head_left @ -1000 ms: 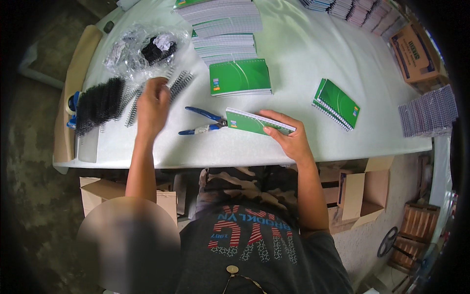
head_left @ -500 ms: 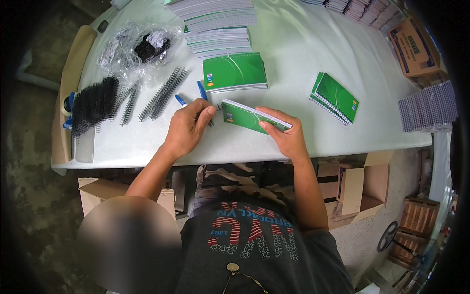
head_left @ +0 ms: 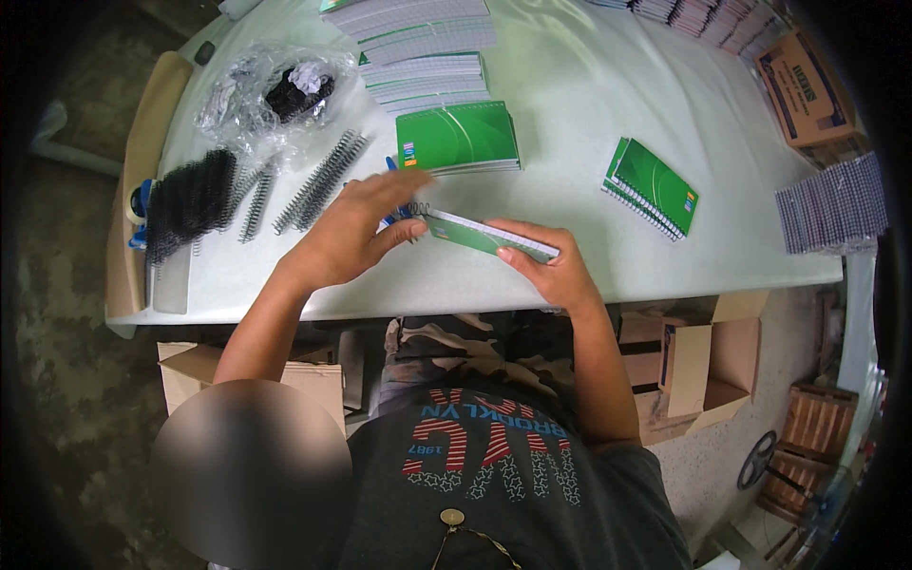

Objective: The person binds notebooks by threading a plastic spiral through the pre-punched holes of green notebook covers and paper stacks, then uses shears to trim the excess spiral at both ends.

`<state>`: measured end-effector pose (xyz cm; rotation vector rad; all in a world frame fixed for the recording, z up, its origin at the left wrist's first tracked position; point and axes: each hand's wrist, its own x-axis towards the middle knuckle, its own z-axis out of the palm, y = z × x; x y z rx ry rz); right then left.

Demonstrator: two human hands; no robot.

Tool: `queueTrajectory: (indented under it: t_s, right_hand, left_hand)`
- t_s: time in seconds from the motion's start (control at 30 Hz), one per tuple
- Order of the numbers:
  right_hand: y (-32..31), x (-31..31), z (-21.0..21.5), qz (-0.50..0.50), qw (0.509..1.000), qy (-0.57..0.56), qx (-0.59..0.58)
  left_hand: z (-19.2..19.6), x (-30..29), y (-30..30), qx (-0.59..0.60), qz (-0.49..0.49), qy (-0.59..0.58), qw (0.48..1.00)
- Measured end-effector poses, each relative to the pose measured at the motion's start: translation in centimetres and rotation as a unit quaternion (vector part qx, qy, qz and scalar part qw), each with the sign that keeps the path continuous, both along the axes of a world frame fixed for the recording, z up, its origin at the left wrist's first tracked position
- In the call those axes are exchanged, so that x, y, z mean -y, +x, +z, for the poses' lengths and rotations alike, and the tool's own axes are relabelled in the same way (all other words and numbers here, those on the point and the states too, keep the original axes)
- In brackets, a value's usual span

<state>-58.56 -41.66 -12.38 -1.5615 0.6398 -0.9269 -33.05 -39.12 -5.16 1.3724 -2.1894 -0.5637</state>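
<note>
My right hand [head_left: 556, 271] clasps the green notebook [head_left: 486, 236] on edge near the tabletop's [head_left: 589, 123] front edge. Left hand [head_left: 347, 237] pinches a coil [head_left: 418, 209] at its end. Risk: the notebook tilts, the coil misses the holes. Pliers [head_left: 391, 169] are half hidden under my left fingers.

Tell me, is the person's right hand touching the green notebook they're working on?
Touching. The head view shows the right hand gripping the near edge of the green notebook, its fingers wrapped onto the cover.
</note>
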Motion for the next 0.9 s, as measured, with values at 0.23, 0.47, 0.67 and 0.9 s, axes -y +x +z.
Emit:
queueTrajectory:
  t_s: [0.23, 0.47, 0.67, 0.9]
  right_hand:
    - [0.6, -1.3, -0.6, -0.016, 0.998, -0.046, -0.024]
    - [1.6, -2.8, -0.9, -0.056, 0.988, -0.138, -0.031]
    - [2.3, -4.3, -0.9, -0.072, 0.983, -0.169, -0.019]
    - [2.9, -5.0, -2.0, -0.079, 0.975, -0.205, -0.021]
  left_hand:
    - [1.4, -0.8, -1.3, 0.207, -0.009, -0.094, 0.974]
    - [-0.4, -2.1, -2.5, 0.275, 0.155, -0.363, 0.877]
    - [-8.9, -7.8, -1.2, 0.314, 0.030, -0.332, 0.889]
    - [-9.7, -9.5, -3.2, 0.238, -0.042, -0.199, 0.950]
